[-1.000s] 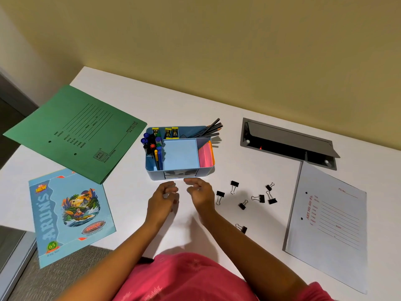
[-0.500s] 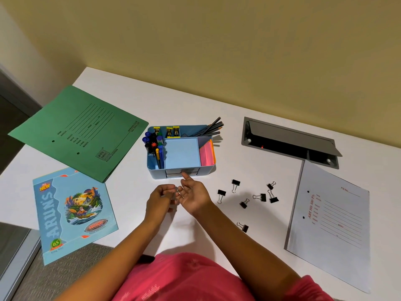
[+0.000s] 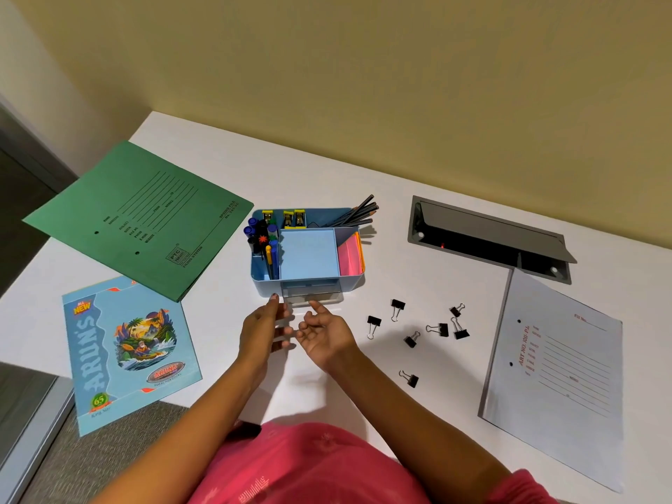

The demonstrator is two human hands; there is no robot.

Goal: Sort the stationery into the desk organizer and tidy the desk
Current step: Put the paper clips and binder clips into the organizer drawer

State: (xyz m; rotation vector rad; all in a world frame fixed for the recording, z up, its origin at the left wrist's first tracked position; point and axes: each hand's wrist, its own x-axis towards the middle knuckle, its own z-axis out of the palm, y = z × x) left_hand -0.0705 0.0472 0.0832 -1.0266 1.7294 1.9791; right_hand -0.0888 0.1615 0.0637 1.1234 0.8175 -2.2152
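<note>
Left hand [image 3: 263, 329]: open, fingers straight, palm turned right, fingertip near the organizer's front left corner.
Right hand [image 3: 323, 334]: palm up, fingers loosely curled, nothing seen in it; too small to rule out a tiny item.
Desk organizer [image 3: 264, 281]: blue, mid bench [image 3: 363, 183], just beyond both hands; clear drawer [image 3: 311, 295] looks slightly pulled out.
Contents: pens [image 3: 262, 238] left, pencils [image 3: 354, 214] back right, pink notes [image 3: 349, 258] right.
Binder clips [image 3: 443, 329]: seven, loose on bench, right of the hands.
Green file [image 3: 145, 216]: far left.
Notebook [image 3: 127, 351]: near left, overhanging the edge.
Grey file [image 3: 560, 372]: right.
</note>
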